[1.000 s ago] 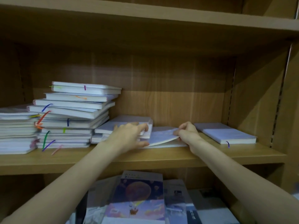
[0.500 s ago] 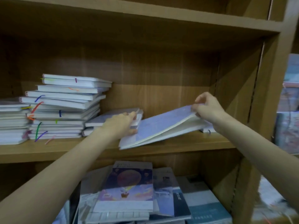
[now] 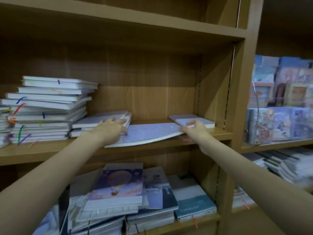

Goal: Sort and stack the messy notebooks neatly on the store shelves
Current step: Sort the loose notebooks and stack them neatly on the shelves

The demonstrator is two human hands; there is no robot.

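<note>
A thin pale-blue notebook (image 3: 149,134) lies almost flat on the middle wooden shelf (image 3: 50,150), its right end slightly raised. My right hand (image 3: 194,130) grips that right end, thumb on top and fingers beneath. My left hand (image 3: 110,129) lies with straight fingers over the notebook's left end and against a short stack of grey notebooks (image 3: 100,121). A tall, uneven pile of white notebooks with coloured ribbons (image 3: 47,109) stands further left. One grey notebook (image 3: 193,120) lies alone at the shelf's right end, just behind my right hand.
The lower shelf holds overlapping illustrated notebooks (image 3: 118,185) and a teal one (image 3: 193,202). An upright shelf wall (image 3: 240,99) closes off the right side. Beyond it, the neighbouring shelves (image 3: 279,124) carry wrapped colourful books.
The pale-blue notebook, tilted up high at its right end half a second ago, has come down nearly flat on the shelf. My right hand came down with it. The view shifted right.
</note>
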